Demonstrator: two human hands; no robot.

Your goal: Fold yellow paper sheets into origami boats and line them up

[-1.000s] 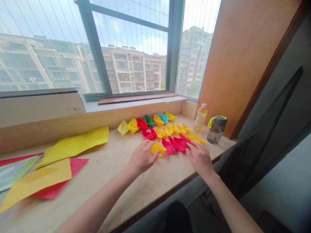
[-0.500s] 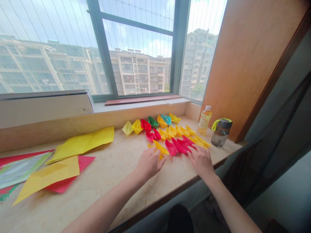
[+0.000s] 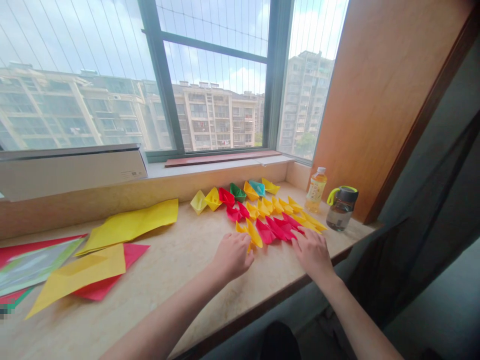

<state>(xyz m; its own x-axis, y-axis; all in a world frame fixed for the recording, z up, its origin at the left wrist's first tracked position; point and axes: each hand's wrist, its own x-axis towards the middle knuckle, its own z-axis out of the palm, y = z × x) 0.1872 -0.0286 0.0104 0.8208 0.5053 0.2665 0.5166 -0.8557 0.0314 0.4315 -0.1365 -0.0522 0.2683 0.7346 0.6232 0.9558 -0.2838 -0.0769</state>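
Observation:
My left hand (image 3: 233, 256) is closed at a yellow paper boat (image 3: 255, 234), with its fingertips partly hidden behind the boat and my own knuckles. Just right of that boat stands a row of red paper boats (image 3: 279, 229). My right hand (image 3: 312, 252) lies at the right end of this row, fingers stretched out and thumb apart, fingertips touching the nearest red boat. Behind are a row of orange-yellow boats (image 3: 275, 205), a red boat (image 3: 237, 213), and a back row with a green boat (image 3: 237, 192) and a blue boat (image 3: 257, 188).
A drink bottle (image 3: 316, 190) and a dark bottle with a green strap (image 3: 340, 212) stand at the right, near the counter's (image 3: 180, 280) edge. Yellow sheets (image 3: 131, 222), a folded yellow sheet (image 3: 82, 270) and red paper (image 3: 135, 252) lie left. A white box (image 3: 75, 172) sits on the sill.
My left hand has shifted the yellow boat slightly right, closer to the red row. My right hand stays at the row's right end. The view has tilted up a little.

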